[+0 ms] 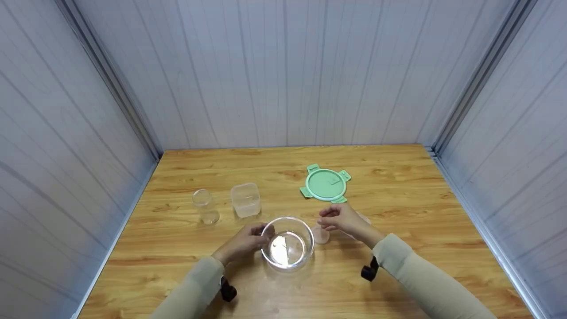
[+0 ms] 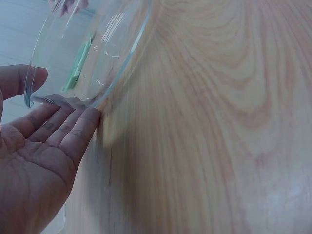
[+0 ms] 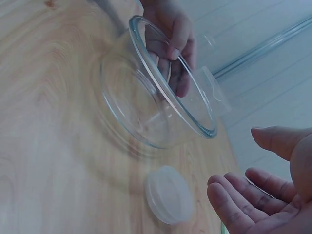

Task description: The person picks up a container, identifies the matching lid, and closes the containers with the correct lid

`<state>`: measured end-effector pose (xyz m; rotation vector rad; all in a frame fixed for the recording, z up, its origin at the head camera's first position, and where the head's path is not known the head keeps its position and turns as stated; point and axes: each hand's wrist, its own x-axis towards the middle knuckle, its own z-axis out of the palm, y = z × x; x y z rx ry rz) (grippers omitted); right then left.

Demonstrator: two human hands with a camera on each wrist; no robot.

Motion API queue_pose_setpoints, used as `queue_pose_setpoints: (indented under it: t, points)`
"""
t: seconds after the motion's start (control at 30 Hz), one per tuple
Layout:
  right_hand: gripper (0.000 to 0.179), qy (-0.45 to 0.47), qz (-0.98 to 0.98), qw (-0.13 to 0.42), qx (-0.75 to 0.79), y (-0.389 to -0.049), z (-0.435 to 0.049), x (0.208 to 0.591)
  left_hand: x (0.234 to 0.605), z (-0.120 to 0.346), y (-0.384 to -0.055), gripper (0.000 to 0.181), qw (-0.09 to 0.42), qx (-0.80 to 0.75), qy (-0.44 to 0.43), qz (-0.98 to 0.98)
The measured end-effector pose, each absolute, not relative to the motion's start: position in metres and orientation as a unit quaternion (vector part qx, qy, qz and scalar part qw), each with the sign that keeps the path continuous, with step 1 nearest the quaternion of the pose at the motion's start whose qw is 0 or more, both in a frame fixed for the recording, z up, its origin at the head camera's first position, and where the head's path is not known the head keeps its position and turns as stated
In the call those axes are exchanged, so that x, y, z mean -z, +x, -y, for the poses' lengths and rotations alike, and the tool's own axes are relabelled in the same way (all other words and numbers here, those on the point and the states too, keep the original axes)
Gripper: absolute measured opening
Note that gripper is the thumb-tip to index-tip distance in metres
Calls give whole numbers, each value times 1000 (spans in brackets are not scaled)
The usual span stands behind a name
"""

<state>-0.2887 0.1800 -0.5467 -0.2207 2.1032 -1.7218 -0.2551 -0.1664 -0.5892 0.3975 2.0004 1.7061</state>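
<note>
Left now: with the left hand, pinching between thumb and fingers the wall of a clear round glass bowl on the wood-grained counter; could slip on smooth glass or, pushed rightward, nudge a frosted round plastic disc. Farther right, with the right hand, holding nothing between parted fingers; might clip that disc if lowered.

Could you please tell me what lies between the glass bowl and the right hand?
A small round translucent lid lies between the glass bowl and the right hand, as the right wrist view shows.
</note>
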Motion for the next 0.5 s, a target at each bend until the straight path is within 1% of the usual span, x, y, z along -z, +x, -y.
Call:
queue_pose_setpoints:
  t: [0.1,0.27,0.37,0.5]
  points:
    - [39,-84,-761,192,613,-293,-184,543,589,166,-255,52,239,-618,143,-736]
    - [36,-81,-793,160,582,-299,-192,535,591,166,-256,48,228,-612,146,-743]
    - [32,-68,-805,149,570,-304,-197,532,592,166,-256,46,221,-608,147,-748]
    - [35,-59,-812,140,564,-310,-204,527,592,166,-255,47,216,-606,150,-750]
